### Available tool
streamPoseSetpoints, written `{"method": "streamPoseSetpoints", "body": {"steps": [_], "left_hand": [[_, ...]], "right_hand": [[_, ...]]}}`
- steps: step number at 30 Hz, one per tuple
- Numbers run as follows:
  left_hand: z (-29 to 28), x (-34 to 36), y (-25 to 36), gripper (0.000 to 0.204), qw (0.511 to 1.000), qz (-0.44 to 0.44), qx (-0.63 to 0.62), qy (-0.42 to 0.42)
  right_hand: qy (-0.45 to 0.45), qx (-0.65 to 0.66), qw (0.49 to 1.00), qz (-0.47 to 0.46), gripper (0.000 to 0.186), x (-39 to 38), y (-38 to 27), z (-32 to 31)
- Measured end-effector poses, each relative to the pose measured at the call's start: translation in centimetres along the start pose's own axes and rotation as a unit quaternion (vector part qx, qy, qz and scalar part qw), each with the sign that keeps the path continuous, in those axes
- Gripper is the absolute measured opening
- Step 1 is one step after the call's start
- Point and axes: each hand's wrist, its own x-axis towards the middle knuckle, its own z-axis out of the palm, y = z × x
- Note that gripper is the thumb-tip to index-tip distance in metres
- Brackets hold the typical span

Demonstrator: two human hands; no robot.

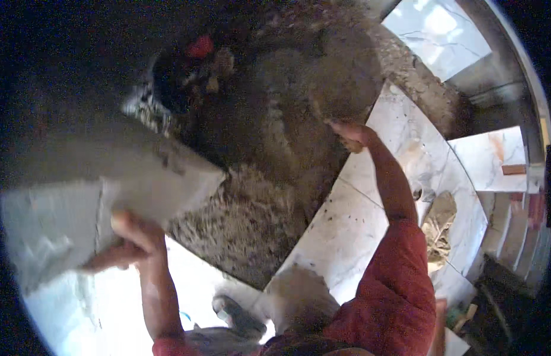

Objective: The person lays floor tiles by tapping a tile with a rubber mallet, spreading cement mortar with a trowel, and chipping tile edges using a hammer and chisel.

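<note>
My left hand [133,240] hangs at the left in front of pale grey slabs [62,207], thumb and fingers apart and slightly blurred. Nothing shows in its grasp. My right hand [351,134] reaches out over the edge of a rough patch of dark, damp mortar or soil [269,136]. Its fingers are closed around something small and tan at the lower side; its kind is too dim to make out. White marbled tiles [346,222] run along the right side of the patch, under my right forearm. Grey crumbs lie scattered on them.
A dark bucket-like container [170,83] and a red object [200,46] stand at the far left in shadow. At the right are a tan clump [440,222] on the tiles, a loose marbled tile [492,157] and a shiny tile [438,35]. My knee [299,296] is near the patch's front corner.
</note>
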Motion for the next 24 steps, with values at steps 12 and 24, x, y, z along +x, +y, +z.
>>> {"method": "streamPoseSetpoints", "body": {"steps": [12,24], "left_hand": [[1.5,2.8,2.4,0.093,0.992,0.122,-0.017,-0.013],[-16.3,-6.4,-6.4,0.066,0.932,0.033,0.006,-0.362]], "right_hand": [[-0.139,-0.122,0.982,0.035,0.065,-16.0,2.2,20.4],[0.092,0.185,0.970,0.124,0.024,-15.7,2.5,15.8]]}}
